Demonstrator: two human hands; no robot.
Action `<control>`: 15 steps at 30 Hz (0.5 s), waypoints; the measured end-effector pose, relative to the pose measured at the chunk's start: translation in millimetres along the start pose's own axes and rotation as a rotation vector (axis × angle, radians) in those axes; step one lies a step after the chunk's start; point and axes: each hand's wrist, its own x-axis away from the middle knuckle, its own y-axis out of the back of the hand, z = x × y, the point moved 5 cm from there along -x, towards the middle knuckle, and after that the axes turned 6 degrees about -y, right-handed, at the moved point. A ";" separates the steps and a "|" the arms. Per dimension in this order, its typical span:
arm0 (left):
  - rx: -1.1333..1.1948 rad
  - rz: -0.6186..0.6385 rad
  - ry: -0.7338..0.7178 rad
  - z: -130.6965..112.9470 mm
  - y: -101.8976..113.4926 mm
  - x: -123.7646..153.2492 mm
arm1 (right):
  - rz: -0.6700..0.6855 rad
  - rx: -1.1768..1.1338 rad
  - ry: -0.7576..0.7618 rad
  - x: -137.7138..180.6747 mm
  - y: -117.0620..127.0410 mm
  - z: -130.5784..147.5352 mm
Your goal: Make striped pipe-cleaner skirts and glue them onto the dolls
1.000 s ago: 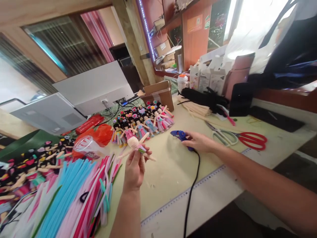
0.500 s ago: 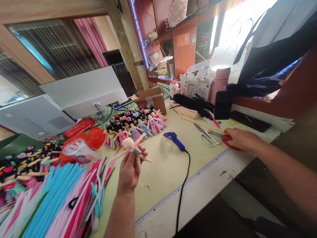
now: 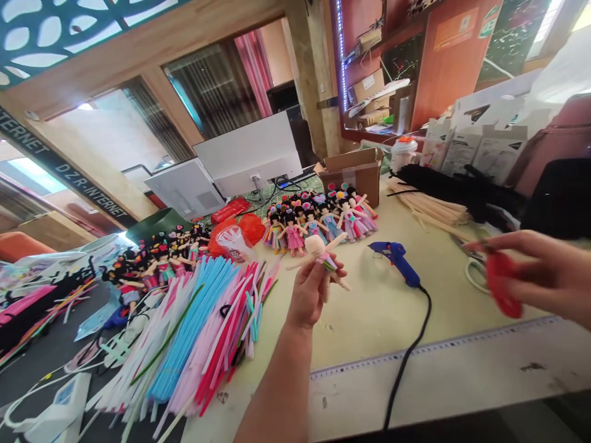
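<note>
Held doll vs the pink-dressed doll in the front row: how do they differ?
- Head: the held doll shows a bare cream head; the pink-dressed doll has black hair.
- Pose: the held doll is tilted in the left hand; the pink-dressed doll stands upright on the table.
- Clothing: the held doll shows no flared skirt; the pink-dressed doll does.

Shared: light-coloured arms, spread outward.

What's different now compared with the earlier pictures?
The right hand let go of the blue glue gun, moved to the right, and picked up the red-handled scissors. The view turned left. The left hand still holds the pale-headed doll; the dolls behind it haven't moved.
</note>
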 end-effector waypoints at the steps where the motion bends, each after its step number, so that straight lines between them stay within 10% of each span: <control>1: 0.001 0.003 -0.004 -0.7 0.1 0.1 | 0.117 -0.094 0.008 0.8 -21.7 32.3; 7: -0.001 -0.029 -0.059 -7.0 9.6 -4.4 | 0.409 -0.148 0.372 -7.0 -103.0 159.2; 15: -0.045 -0.093 -0.070 -8.9 28.5 -12.3 | 0.221 -0.023 0.762 -18.5 -138.0 173.7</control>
